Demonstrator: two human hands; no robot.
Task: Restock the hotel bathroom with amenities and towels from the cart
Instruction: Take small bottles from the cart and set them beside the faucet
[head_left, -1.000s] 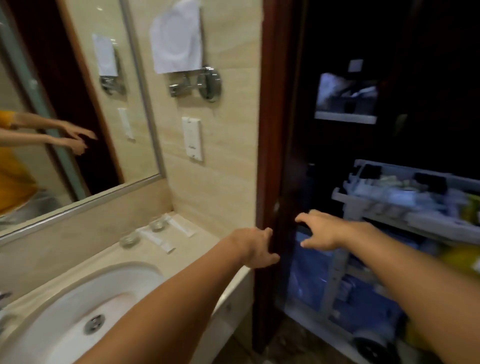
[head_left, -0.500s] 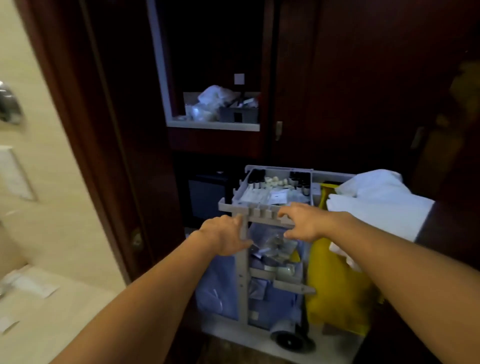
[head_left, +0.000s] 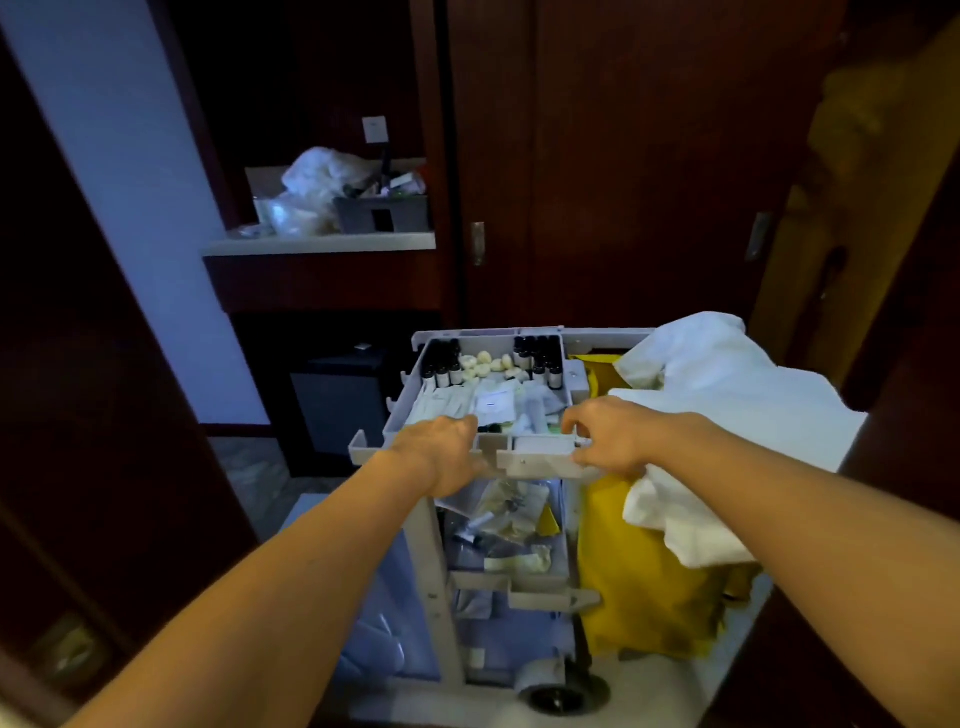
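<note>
A grey housekeeping cart (head_left: 519, 467) stands in a dark wood doorway. Its top tray (head_left: 410, 384) holds small dark bottles (head_left: 441, 364), pale round soaps (head_left: 488, 364) and white packets (head_left: 493, 405). My left hand (head_left: 441, 457) rests on the tray's front rim with its fingers bent loosely forward over the packets. My right hand (head_left: 608, 441) is at the tray's right front corner, thumb and fingers curved around a white box (head_left: 543, 446); whether they touch it is unclear. White towels (head_left: 727, 415) are draped over a yellow bag (head_left: 639, 571) on the cart's right.
The cart's lower shelf (head_left: 509, 525) holds loose wrapped items, with blue bags beneath and a wheel (head_left: 558, 693) at the floor. Behind it, a white shelf (head_left: 322, 244) carries plastic bags and a dark caddy. Dark wood doors enclose both sides.
My view has swung away from the sink counter to the cart. Both hands have moved forward from the door frame onto the front of the cart's top tray.
</note>
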